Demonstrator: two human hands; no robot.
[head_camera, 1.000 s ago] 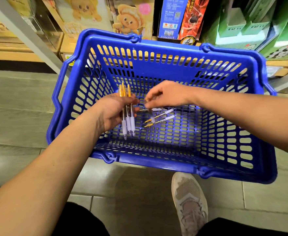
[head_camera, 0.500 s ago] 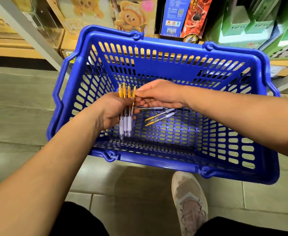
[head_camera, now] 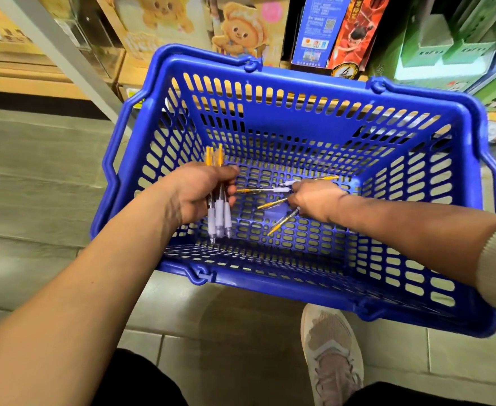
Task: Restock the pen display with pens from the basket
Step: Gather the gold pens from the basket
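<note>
Basket (head_camera: 299,93) of blue perforated plastic, viewed from above. At 9 o'clock of its floor, the left hand (head_camera: 199,191) has its fingers curled round a bundle of pens (head_camera: 219,212). The bundle is held roughly upright, with orange ends toward 12 o'clock and white grips toward 6 o'clock. At the centre, loose pens (head_camera: 258,190) of the same kind lie scattered on the basket floor, pointing different ways. At 3 o'clock, the right hand (head_camera: 314,200) reaches down among them, knuckles up, fingertips on the pens; whether it pinches one cannot be told. At 6 o'clock, outside the basket, is a pale shoe (head_camera: 331,356). At 1 o'clock, beyond the rim, are green boxes (head_camera: 434,45) on a shelf.
</note>
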